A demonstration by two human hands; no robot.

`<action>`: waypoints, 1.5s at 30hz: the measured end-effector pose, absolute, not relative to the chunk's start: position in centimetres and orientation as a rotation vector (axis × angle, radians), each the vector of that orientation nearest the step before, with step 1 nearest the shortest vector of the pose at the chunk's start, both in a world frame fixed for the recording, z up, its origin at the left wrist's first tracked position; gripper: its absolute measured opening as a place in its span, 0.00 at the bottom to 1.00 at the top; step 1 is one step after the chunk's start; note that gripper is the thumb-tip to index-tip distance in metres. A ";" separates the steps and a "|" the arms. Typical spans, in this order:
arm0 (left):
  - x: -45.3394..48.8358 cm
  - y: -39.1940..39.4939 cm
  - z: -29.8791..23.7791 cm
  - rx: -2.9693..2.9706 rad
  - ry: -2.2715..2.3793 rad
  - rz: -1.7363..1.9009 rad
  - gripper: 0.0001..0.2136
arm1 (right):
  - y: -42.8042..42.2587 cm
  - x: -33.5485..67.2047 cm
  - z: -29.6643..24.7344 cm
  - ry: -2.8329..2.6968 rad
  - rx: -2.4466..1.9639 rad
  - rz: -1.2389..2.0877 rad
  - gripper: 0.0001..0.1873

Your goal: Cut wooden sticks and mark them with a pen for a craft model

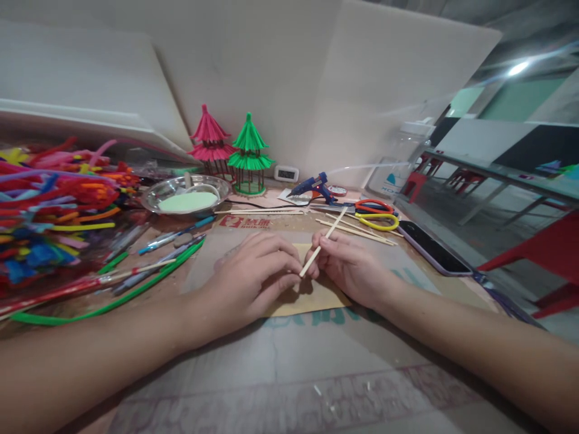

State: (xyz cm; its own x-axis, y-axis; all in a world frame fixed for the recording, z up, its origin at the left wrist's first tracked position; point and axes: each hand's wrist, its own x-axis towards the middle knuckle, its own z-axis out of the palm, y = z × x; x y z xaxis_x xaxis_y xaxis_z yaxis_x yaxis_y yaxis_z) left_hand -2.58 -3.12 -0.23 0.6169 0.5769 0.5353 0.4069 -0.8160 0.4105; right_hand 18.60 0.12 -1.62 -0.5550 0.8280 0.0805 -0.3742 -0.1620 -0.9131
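My right hand (350, 262) pinches a thin pale wooden stick (324, 240) between thumb and fingers. The stick slants, its upper end pointing away to the right. At the lower end, the thumb and forefinger of my left hand (265, 268) close on the tip; the other left fingers curl and are partly hidden. Both hands are over a yellow sheet (294, 309) lying on a clear-covered cardboard mat (271, 374). More wooden sticks (362, 232) lie just beyond my right hand.
Colourful pipe cleaners (58, 211) heap at left, near a metal bowl (151, 202). Pink (210, 135) and green (249, 150) pagoda models stand at the back. A blue glue gun (314, 187), scissors (380, 220) and a phone (434, 247) lie right.
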 end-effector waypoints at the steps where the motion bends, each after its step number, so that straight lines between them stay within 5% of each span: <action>1: -2.6 -3.1 -0.3 2.603 0.800 1.000 0.07 | 0.2 18.6 -1.7 -1.257 -0.571 1.826 0.12; 12: -2.7 -3.3 -0.2 2.563 0.850 1.004 0.07 | 0.4 18.5 -2.0 -1.272 -0.640 1.817 0.18; 17: -4.3 -0.7 0.0 2.719 1.073 1.037 0.11 | 2.2 20.0 -1.4 -0.927 -0.865 1.536 0.14; 25: -9.6 5.8 -1.1 2.862 1.631 0.560 0.20 | 4.6 21.8 -1.7 -0.766 -0.960 1.471 0.15; 30: -10.2 6.3 -2.1 2.866 1.706 0.431 0.19 | 4.9 21.8 -2.7 -0.900 -0.917 1.387 0.08; 37: -10.0 5.7 -2.0 2.880 1.769 0.412 0.19 | 4.2 21.1 -2.9 -1.135 -0.901 1.352 0.21; 45: -10.8 5.5 -1.3 2.882 1.749 0.403 0.13 | 3.9 20.9 -2.7 -1.272 -0.934 1.332 0.20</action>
